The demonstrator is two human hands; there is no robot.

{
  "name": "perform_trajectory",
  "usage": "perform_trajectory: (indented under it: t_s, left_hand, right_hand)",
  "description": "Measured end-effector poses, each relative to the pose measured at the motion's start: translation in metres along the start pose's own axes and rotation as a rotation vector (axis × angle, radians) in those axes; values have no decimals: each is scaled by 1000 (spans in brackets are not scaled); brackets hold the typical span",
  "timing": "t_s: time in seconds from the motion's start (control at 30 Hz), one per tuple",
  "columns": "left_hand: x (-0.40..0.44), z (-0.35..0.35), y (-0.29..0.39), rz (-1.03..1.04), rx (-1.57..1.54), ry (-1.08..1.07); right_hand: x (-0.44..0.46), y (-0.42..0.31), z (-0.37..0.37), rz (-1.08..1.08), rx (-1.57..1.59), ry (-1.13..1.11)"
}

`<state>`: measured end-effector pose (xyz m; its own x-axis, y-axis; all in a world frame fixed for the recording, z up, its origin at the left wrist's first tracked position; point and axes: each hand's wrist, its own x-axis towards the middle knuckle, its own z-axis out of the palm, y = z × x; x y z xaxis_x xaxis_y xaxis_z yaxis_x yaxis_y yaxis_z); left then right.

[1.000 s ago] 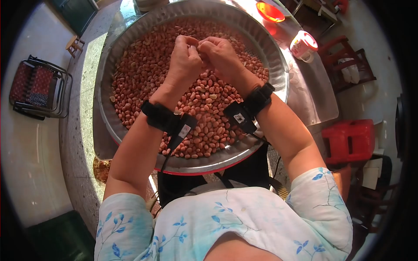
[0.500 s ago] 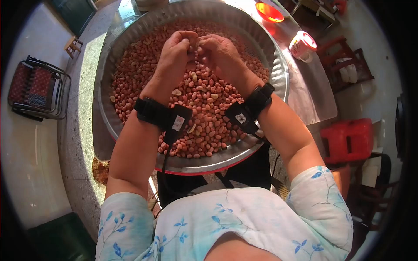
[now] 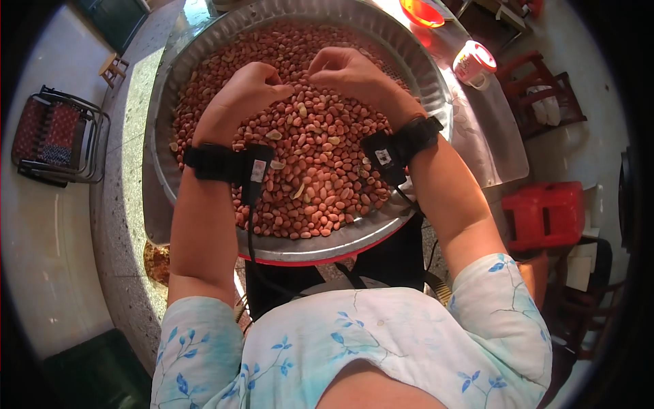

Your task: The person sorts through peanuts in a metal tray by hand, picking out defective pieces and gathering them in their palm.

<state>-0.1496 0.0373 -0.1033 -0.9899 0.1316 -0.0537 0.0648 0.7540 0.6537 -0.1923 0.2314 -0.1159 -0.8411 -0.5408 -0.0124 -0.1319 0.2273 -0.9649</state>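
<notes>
After they met, hands (image 3: 249,88) (image 3: 351,73) apart, above peanuts (image 3: 315,157)

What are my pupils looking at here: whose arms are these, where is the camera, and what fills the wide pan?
No robot: these are a person's bare left hand and right hand, a black device strapped at each wrist. The camera is worn on the person's head, looking forward and down. Below the hands, a wide metal pan on a table holds reddish peanuts and a few pale pieces, perhaps shell. To the right stand an orange bowl and a red-lidded container. The hands are apart; whether either holds anything is too small to tell.
</notes>
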Motion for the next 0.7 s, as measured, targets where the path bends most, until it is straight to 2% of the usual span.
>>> perform_trajectory:
  t_s: [0.03, 0.07, 0.1, 0.13, 0.2, 0.27, 0.37, 0.43, 0.47, 0.5, 0.53, 0.57, 0.6, 0.63, 0.67, 0.7]
  left_hand:
    - [-2, -1, -1, 42, 66, -134]
    - [-3, -1, -1, 38, 65, -133]
    - [-4, 1, -1, 30, 109, -215]
    - [-5, 3, -1, 24, 153, -295]
    - [-3, 12, -4, 57, 157, -294]
    - [2, 20, -7, 104, 289, -274]
    - [4, 16, -12, 97, 204, -272]
    - [3, 8, -10, 51, 126, -191]
    - [3, 5, -9, 8, 47, -107]
    - [1, 2, -6, 46, 70, -17]
    - [2, 2, -7, 46, 70, -17]
    - [5, 2, -9, 111, 10, 55]
    - [5, 2, -8, 177, -51, 127]
    - [6, 2, -7, 177, -53, 128]
    - [8, 3, -6, 272, -93, 138]
    - [7, 3, -1, 367, -133, 146]
  right_hand:
    - [-2, 0, 8, -58, -169, -97]
    - [-3, 1, 15, -117, -338, -196]
    - [-4, 7, 21, -165, -463, -174]
    - [-2, 12, 25, -166, -463, -178]
    - [1, 18, 29, -263, -657, -174]
    - [4, 24, 30, -288, -677, -151]
    - [4, 17, 27, -231, -666, -153]
    - [4, 11, 24, -17, -578, -91]
    - [6, 12, 22, -16, -577, -91]
    - [8, 11, 21, 87, -246, -74]
    - [9, 11, 19, 188, 85, -56]
    - [10, 12, 19, 188, 85, -56]
    - [9, 10, 18, 242, 253, -63]
    - [9, 8, 18, 294, 420, -71]
    - [8, 6, 17, 345, 587, -77]
    - [7, 6, 19, 347, 586, -75]
